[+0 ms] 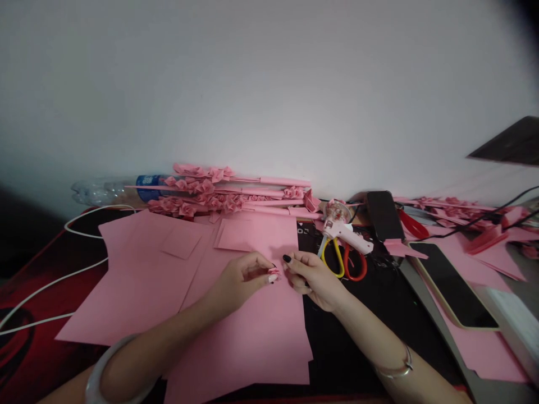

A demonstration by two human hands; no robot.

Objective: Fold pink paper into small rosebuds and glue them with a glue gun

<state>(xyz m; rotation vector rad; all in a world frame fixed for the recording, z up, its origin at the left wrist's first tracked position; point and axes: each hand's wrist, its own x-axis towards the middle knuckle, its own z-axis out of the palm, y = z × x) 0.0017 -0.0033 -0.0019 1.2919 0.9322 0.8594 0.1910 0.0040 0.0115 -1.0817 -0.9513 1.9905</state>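
My left hand (242,278) and my right hand (311,278) meet over a large pink paper sheet (252,336) on the table. The fingers of both are pinched together at a small pink paper piece (274,272) held between their tips. What the piece's shape is cannot be made out. Other pink sheets (138,269) lie to the left, with a small pink square (182,242) on top.
Pink paper roses on stems (227,193) and a clear plastic bottle (113,189) lie along the wall. A pink glue gun (343,227), scissors (343,261), a dark phone (383,216), a tablet (452,283) and white cables (63,275) surround the work area.
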